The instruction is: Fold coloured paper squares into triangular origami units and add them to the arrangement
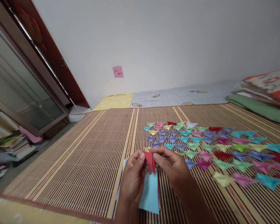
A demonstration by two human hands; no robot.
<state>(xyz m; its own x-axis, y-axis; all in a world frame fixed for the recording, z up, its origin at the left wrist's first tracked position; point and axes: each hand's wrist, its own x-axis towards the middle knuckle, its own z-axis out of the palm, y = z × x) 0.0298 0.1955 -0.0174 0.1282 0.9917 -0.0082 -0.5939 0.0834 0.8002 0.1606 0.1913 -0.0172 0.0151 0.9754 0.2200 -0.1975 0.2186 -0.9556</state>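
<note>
Between both hands is a piece of folded red paper [149, 161], narrowing to a point at its lower end. My left hand [134, 171] pinches its left edge with thumb and fingers. On the other side, my right hand [166, 161] grips the upper right edge, thumb in front. Beneath the hands lies light blue paper [150, 193], partly covered by my left hand and wrist. To the right, rows of small folded paper pieces [204, 165] in many colours are spread out.
A striped bamboo mat [84, 161] covers the bed. Folded bedding [259, 109] and a patterned pillow [273, 82] sit at the far right. A pink note [118, 72] sticks to the white wall. At left are a glass-panelled door [25, 77] and stacked books [14, 141].
</note>
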